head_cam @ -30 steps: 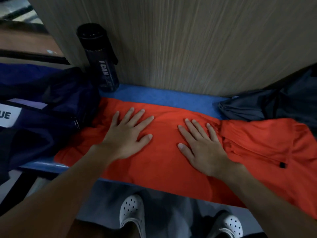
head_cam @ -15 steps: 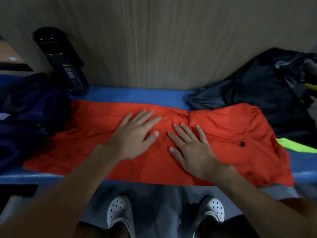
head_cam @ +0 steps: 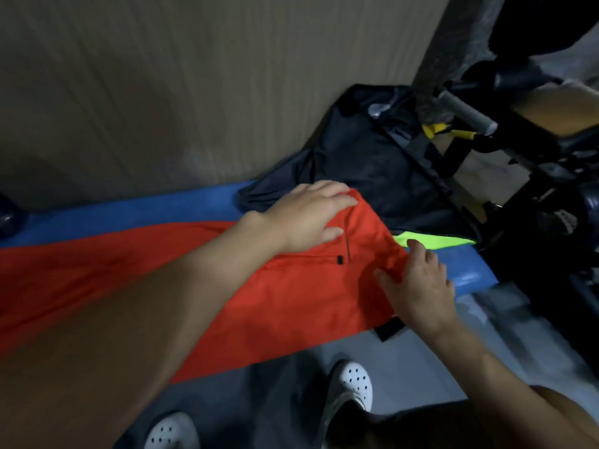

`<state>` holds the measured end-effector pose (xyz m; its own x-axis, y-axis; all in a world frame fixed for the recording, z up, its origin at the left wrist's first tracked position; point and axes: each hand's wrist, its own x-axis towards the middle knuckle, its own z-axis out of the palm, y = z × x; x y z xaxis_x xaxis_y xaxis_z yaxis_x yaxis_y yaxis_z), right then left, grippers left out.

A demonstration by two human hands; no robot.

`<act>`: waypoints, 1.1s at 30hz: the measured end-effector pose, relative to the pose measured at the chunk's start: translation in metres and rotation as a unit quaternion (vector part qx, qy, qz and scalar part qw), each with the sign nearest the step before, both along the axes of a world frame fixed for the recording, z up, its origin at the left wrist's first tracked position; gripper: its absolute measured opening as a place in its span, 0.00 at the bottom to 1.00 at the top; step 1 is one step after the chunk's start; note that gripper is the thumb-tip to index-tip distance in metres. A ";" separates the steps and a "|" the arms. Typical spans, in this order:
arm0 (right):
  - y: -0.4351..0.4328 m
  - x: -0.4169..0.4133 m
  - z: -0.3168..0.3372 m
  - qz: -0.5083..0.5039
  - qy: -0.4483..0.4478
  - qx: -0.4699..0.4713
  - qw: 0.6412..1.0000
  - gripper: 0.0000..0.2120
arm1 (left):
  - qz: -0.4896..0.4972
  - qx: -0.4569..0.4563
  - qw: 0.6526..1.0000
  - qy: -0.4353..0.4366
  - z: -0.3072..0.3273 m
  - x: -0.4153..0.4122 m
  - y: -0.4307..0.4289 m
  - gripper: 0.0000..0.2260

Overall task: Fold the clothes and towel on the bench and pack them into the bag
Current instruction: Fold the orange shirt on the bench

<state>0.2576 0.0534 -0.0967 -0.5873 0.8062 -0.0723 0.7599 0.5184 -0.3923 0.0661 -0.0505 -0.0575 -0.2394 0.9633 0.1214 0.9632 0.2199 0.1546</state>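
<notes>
Fingers [head_cam: 337, 192] of the left hand [head_cam: 304, 218] lie nearly straight across the far end corner of an orange-red garment [head_cam: 291, 303], thumb flat on the cloth, while the right hand [head_cam: 418, 286] meets the same end nearer the person, forefinger [head_cam: 416, 249] and thumb spread at the hem; whether they pinch it cannot be told. Between the two hands sits a small black zip pull [head_cam: 339, 259]. From the fingers the garment runs away leftward along the blue padded bench [head_cam: 466, 275], its near side hanging over the front edge. Just beyond the fingertips a dark navy garment [head_cam: 356, 163] is heaped against the wood-grain wall [head_cam: 194, 92], and a neon-yellow strip [head_cam: 434, 239] shows beside the right forefinger. Below the hands stand white perforated clogs [head_cam: 353, 380]; a black gym machine [head_cam: 518, 163] crowds the side past the bench end. No bag is in view. Likely hazards: a lopsided fold if one corner is carried over ahead of the other, the overhanging cloth sliding to the floor, or the navy heap being caught and dragged along.
</notes>
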 end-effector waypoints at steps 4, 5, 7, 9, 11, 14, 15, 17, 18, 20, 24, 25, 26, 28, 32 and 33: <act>0.017 0.012 -0.011 -0.024 -0.005 -0.026 0.999 0.41 | -0.076 -0.077 0.992 0.061 -0.002 0.004 0.052 0.29; 0.020 0.014 -0.014 -0.028 -0.012 -0.029 0.999 0.39 | -0.086 -0.096 0.989 0.074 -0.003 0.004 0.060 0.30; 0.026 0.016 -0.018 -0.032 -0.021 -0.042 0.998 0.34 | -0.098 -0.123 0.983 0.096 -0.006 0.005 0.072 0.31; 0.029 0.017 -0.021 -0.034 -0.016 -0.058 0.998 0.29 | -0.103 -0.131 0.979 0.117 -0.008 0.005 0.078 0.30; 0.029 0.017 -0.023 -0.036 -0.007 -0.069 0.997 0.24 | -0.106 -0.136 0.977 0.125 -0.009 0.006 0.081 0.29; 0.027 0.016 -0.023 -0.024 0.002 -0.075 0.997 0.17 | -0.104 -0.145 0.979 0.101 -0.006 0.006 0.083 0.22; 0.026 0.016 -0.023 -0.017 0.009 -0.070 0.997 0.14 | -0.102 -0.145 0.980 0.095 -0.006 0.004 0.083 0.17; 0.025 0.016 -0.019 -0.006 0.047 -0.063 0.997 0.11 | -0.103 -0.144 0.979 0.104 -0.004 0.000 0.084 0.10; 0.024 0.016 -0.017 -0.001 0.077 -0.069 0.995 0.11 | -0.105 -0.147 0.977 0.116 -0.003 -0.002 0.083 0.07; 0.021 0.017 -0.011 0.013 0.145 -0.111 0.983 0.12 | -0.099 -0.159 0.975 0.116 0.002 -0.008 0.081 0.06; 0.009 0.019 0.007 0.054 0.219 -0.153 0.962 0.10 | -0.088 -0.140 0.983 0.085 0.017 -0.021 0.061 0.02; 0.004 0.019 0.011 0.069 0.230 -0.153 0.959 0.10 | -0.093 -0.127 0.984 0.088 0.019 -0.025 0.053 0.02; -0.001 0.018 0.016 0.086 0.245 -0.157 0.953 0.09 | -0.097 -0.113 0.984 0.094 0.021 -0.028 0.043 0.03; -0.012 0.014 0.023 0.118 0.276 -0.178 0.937 0.05 | -0.106 -0.085 0.986 0.100 0.024 -0.035 0.021 0.07; -0.044 -0.003 0.030 0.187 0.317 -0.201 0.908 0.04 | -0.103 -0.035 0.990 0.092 0.025 -0.051 -0.030 0.08; -0.054 -0.009 0.030 0.207 0.319 -0.197 0.903 0.05 | -0.100 -0.026 0.990 0.092 0.025 -0.053 -0.043 0.08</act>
